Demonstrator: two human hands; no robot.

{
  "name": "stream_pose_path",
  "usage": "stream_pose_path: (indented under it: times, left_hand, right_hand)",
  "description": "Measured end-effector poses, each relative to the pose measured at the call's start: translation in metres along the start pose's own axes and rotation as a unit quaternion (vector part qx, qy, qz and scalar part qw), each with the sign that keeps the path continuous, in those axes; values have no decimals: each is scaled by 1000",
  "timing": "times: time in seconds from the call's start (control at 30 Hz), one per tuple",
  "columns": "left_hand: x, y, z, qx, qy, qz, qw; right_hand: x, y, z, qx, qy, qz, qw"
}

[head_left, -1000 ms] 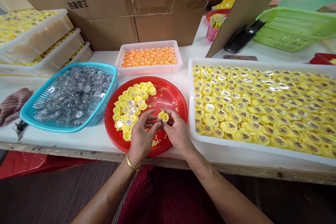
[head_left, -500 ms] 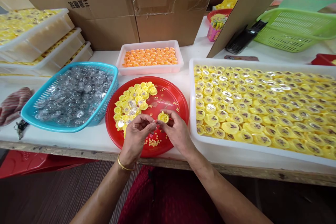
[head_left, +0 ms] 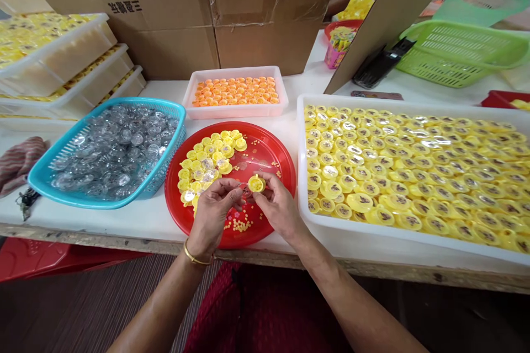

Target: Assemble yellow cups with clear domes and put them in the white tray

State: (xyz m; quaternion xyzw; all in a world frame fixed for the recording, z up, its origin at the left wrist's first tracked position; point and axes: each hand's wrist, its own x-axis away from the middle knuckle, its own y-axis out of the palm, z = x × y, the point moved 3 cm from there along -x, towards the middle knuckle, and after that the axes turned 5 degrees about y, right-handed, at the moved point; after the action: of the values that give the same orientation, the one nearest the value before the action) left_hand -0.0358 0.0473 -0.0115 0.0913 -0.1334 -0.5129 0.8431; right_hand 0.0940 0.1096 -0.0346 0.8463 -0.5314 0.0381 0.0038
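Over the red round tray (head_left: 273,157) my right hand (head_left: 279,207) pinches a small yellow cap (head_left: 256,183) between thumb and fingertips. My left hand (head_left: 213,212), with a gold bangle at the wrist, is curled close beside it, fingertips pinched near the cap on something small I cannot make out. A cluster of yellow caps (head_left: 205,162), some with clear covers, lies in the tray's left half. Tiny yellow beads (head_left: 240,225) are scattered on the tray below my hands.
A blue basket (head_left: 45,174) of clear plastic domes stands left. A white tray (head_left: 236,110) of orange pieces sits behind. The large white bin (head_left: 372,234) of finished yellow caps is right. Cardboard boxes (head_left: 165,5), stacked white trays (head_left: 74,55) and green baskets (head_left: 459,49) stand behind.
My left hand has turned slightly, its fingers curling tighter beside the cap. The right hand keeps the yellow cap in nearly the same spot.
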Motion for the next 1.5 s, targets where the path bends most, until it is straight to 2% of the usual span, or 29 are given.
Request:
stream_pose_path:
  times: [0.1,0.33,0.5,0.83,1.07,1.37,1.5]
  left_hand:
    - [-4,7,-4,3,-23,-5,1000]
    - [-14,16,-14,-18,1,8,1000]
    - [-17,14,-17,-46,12,-7,999]
    - [-18,16,-7,-83,5,-27,996]
    - [-19,15,4,-172,16,-55,983]
    - [-21,11,6,-215,-6,-87,973]
    - [-22,12,4,-269,29,-80,959]
  right_hand:
    - [1,0,-1,-13,4,-16,1000]
    - [4,2,-5,-99,26,-60,993]
    - [4,0,-6,-67,4,-37,997]
    - [3,-2,-3,-2,-12,2,1000]
    - [3,-3,-3,4,-35,5,999]
    - [3,-3,0,-44,-14,-15,999]
    - [2,-3,4,-114,26,-13,993]
